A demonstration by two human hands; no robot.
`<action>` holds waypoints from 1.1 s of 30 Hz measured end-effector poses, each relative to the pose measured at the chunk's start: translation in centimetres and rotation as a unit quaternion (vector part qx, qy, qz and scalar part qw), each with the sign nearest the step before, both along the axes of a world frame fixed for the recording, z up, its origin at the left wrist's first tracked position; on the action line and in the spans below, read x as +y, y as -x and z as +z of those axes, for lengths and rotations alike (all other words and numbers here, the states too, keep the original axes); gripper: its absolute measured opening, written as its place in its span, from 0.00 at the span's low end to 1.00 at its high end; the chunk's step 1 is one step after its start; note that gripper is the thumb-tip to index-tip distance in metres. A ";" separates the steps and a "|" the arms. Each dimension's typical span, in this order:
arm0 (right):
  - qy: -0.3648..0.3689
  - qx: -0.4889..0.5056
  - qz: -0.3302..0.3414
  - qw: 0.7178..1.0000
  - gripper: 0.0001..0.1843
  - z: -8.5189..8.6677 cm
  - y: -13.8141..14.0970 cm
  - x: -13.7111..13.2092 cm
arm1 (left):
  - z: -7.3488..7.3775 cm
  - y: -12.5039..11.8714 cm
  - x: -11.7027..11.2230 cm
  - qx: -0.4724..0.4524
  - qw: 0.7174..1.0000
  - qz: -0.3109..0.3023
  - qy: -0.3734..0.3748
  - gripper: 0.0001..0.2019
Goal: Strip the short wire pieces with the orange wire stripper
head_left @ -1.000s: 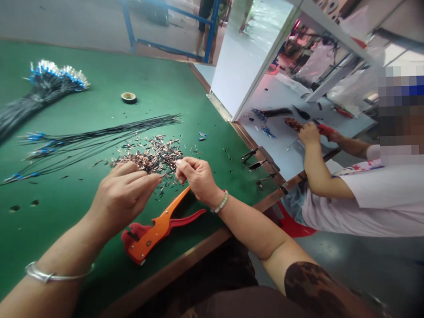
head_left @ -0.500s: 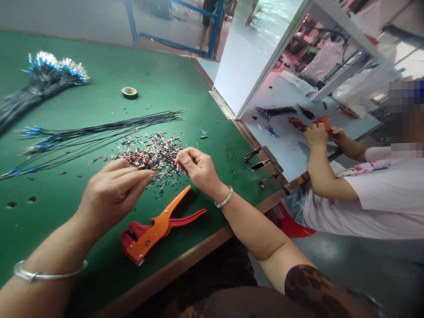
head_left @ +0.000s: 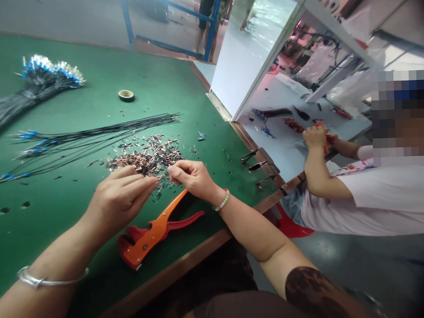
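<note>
My left hand (head_left: 121, 199) hovers over the green table (head_left: 91, 89) with its fingers pressed together in a pinch on something too small to name. My right hand (head_left: 192, 178) faces it, a few centimetres away, thumb and forefinger pinched too. Both fingertips meet at the near edge of a heap of small copper-coloured wire offcuts (head_left: 147, 156). An orange and red wire stripper (head_left: 152, 235) lies on the table just below my hands.
A fan of thin black wires with blue ends (head_left: 75, 138) lies behind the heap. A thick bundle of terminated wires (head_left: 38, 84) and a tape roll (head_left: 126, 95) sit further back. A co-worker's hands (head_left: 315, 137) work at the white bench on the right.
My right hand has moved left and down towards my left hand, closing the gap between the fingertips. The view has shifted slightly. The co-worker's hands have moved a little.
</note>
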State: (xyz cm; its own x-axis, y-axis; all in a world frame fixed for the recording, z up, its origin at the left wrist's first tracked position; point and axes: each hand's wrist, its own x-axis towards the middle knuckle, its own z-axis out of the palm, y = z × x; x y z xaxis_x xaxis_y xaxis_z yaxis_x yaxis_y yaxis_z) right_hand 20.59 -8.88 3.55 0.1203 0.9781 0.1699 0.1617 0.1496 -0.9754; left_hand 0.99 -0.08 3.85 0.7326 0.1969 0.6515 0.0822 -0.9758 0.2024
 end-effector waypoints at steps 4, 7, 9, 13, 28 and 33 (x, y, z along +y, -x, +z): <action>-0.002 0.037 -0.033 0.999 0.24 -0.2 0.3 0.1 | 0.3 -0.2 -0.3 -0.007 1.000 -0.007 0.023 0.04; -0.034 0.075 -0.083 0.993 0.24 -0.3 -0.9 0.7 | 0.3 0.0 -0.1 -0.004 0.999 0.002 0.036 0.06; -0.061 0.132 -0.161 0.976 0.26 -0.3 -2.5 1.2 | 0.3 0.4 0.2 -0.011 0.999 0.015 0.045 0.06; -0.072 0.181 -0.264 0.945 0.24 -0.3 -4.9 2.0 | 0.3 1.0 0.7 -0.025 0.991 0.060 0.113 0.08; -0.072 -0.083 -0.037 0.993 0.18 0.2 -1.0 0.6 | 0.0 0.1 0.0 -0.018 0.994 0.031 0.105 0.05; -0.053 -0.053 -0.115 0.991 0.20 -0.5 -1.6 0.7 | -0.2 0.2 0.0 -0.037 0.991 0.044 0.117 0.06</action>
State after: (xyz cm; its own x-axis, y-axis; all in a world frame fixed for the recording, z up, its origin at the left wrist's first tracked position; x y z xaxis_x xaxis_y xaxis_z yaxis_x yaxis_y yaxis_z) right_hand 22.20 -8.22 3.06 0.3135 0.9029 0.2941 0.3037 0.1982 -0.9319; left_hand 0.81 -0.06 3.69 0.6581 0.4102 0.6313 0.1421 -0.8911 0.4309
